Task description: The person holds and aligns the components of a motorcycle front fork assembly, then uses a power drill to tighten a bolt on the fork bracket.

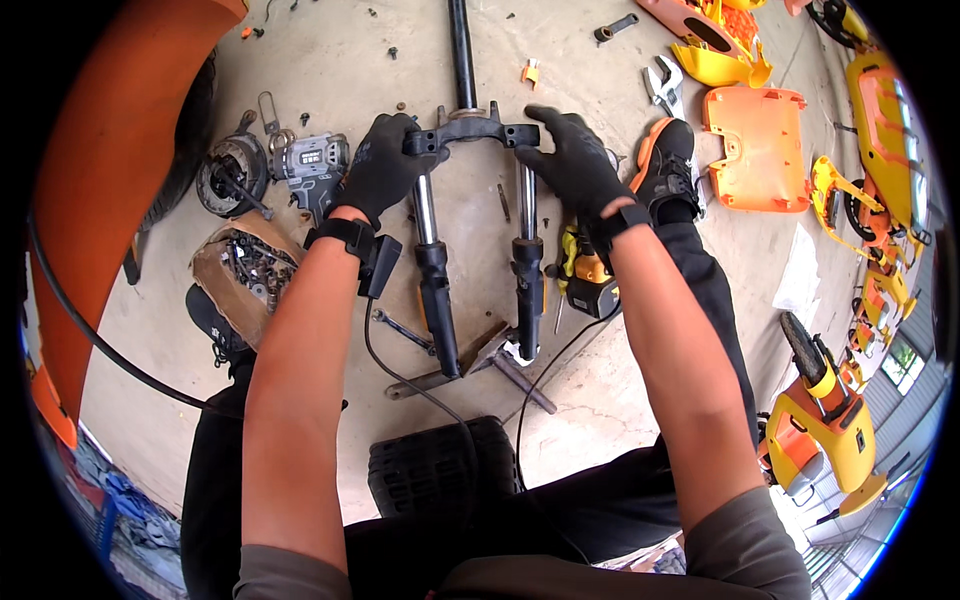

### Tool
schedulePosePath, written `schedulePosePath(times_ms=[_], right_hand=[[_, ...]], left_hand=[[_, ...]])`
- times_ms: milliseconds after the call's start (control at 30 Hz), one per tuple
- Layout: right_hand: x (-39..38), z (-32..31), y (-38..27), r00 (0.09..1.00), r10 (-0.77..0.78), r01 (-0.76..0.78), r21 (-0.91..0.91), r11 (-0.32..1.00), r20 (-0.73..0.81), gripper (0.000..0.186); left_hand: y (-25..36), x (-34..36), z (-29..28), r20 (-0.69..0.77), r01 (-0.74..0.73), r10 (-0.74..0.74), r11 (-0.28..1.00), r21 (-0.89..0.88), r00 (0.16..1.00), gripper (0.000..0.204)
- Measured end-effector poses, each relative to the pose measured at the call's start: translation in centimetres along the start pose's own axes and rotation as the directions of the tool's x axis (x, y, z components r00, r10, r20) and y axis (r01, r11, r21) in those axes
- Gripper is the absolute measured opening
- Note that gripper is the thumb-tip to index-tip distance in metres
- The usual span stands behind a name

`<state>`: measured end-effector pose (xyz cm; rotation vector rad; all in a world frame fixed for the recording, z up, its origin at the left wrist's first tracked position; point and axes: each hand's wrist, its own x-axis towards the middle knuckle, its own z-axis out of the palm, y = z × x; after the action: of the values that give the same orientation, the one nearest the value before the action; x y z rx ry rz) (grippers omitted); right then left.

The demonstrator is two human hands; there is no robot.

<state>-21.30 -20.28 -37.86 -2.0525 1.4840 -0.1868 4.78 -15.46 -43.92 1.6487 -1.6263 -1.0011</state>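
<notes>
A motorcycle-type front fork [470, 129] lies in front of me, its black steering stem pointing away. Two chrome tubes run from the black crown toward me into dark lower legs. My left hand [385, 165], in a black glove, is closed around the crown's left end. At the right end, my gloved right hand [578, 160] has its thumb and index finger on either side of the crown, gripping it. Beneath the lower ends of the legs is a metal T-shaped piece [470, 366]. A combination wrench [402, 331] lies beside the left leg.
Left are a grey power tool [310, 165], a wheel hub [232, 172] and a cardboard box of bolts [215, 262]. Right are a yellow power tool [592, 285], an adjustable wrench [664, 88] and an orange panel [757, 150]. A black plastic crate [400, 462] stands close to me.
</notes>
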Motion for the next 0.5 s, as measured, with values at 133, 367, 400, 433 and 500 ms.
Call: schedulePosePath(times_ms=[133, 367, 400, 433, 500], right_hand=[[2.6, 0.0, 0.3, 0.951, 0.054, -0.066, 0.029, 0.997, 0.303, 0.038], [4.1, 0.2, 1.1, 0.903, 0.090, -0.078, -0.045, 0.996, 0.421, 0.034], [3.9, 0.6, 1.6, 0.937, 0.027, -0.039, 0.028, 0.999, 0.348, 0.037], [4.2, 0.5, 1.9, 0.916, 0.120, -0.188, 0.145, 0.971, 0.383, 0.038], [5.5, 0.1, 1.5, 0.828, 0.268, -0.470, 0.347, 0.812, 0.492, 0.040]], left_hand=[[0.2, 0.1, -0.7, 0.036, 0.033, -0.034, 0.999, 0.007, 0.999, 0.040], [1.0, -1.4, 0.6, -0.015, 0.467, -0.469, 0.881, -0.075, 0.883, 0.057], [1.0, -1.3, 0.5, 0.040, 0.509, -0.508, 0.852, -0.120, 0.860, 0.057], [1.1, -1.2, 0.4, 0.096, 0.552, -0.543, 0.818, -0.161, 0.834, 0.057], [0.6, -0.9, 0.4, 0.177, 0.619, -0.596, 0.725, -0.301, 0.784, 0.050]])
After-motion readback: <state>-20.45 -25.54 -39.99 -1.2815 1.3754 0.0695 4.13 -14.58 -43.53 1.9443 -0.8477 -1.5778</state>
